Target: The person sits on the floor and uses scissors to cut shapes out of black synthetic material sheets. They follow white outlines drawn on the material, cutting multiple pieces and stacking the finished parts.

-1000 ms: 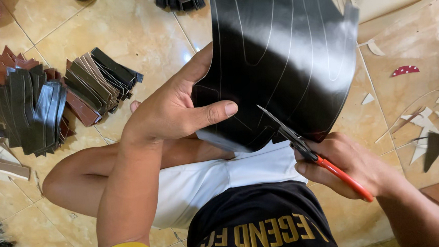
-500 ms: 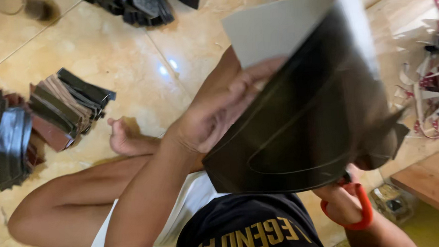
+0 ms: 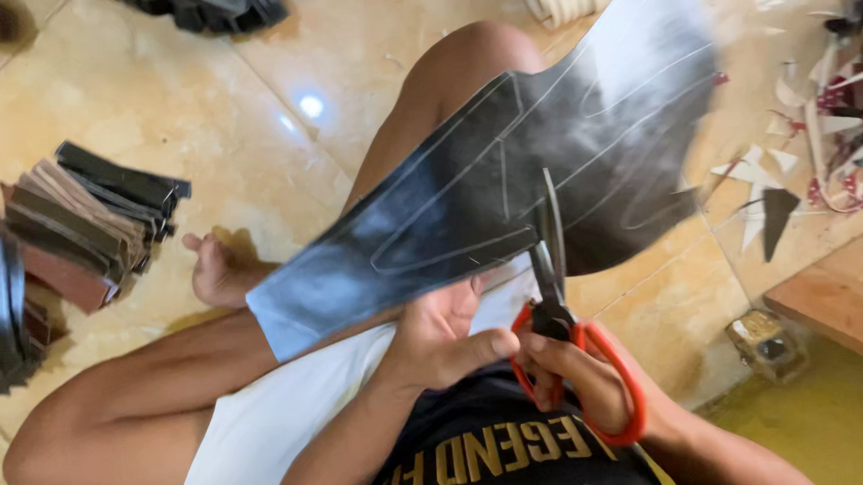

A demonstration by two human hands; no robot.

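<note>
A: Where does the black sheet (image 3: 507, 179) sit?

B: It is held up over the person's bent knee, its long end slanting down to the left above the tiled floor (image 3: 147, 80). Pale outlines are drawn on its glossy face.

A: And the hands?

B: The left hand (image 3: 446, 335) grips the sheet's lower edge from beneath, thumb pointing right, fingers curled behind it. The right hand (image 3: 581, 377) has its fingers closed through the red loops of the scissors (image 3: 555, 295), just right of the left hand; the blades point up into the sheet's lower edge.

A: Any containers?

B: Only a small glass jar (image 3: 763, 341) on the floor, right of the sheet and below it; its contents cannot be told. Left of the sheet lies a stack of dark strips (image 3: 86, 226). Right of it, pale offcuts (image 3: 818, 114) litter the floor.
</note>
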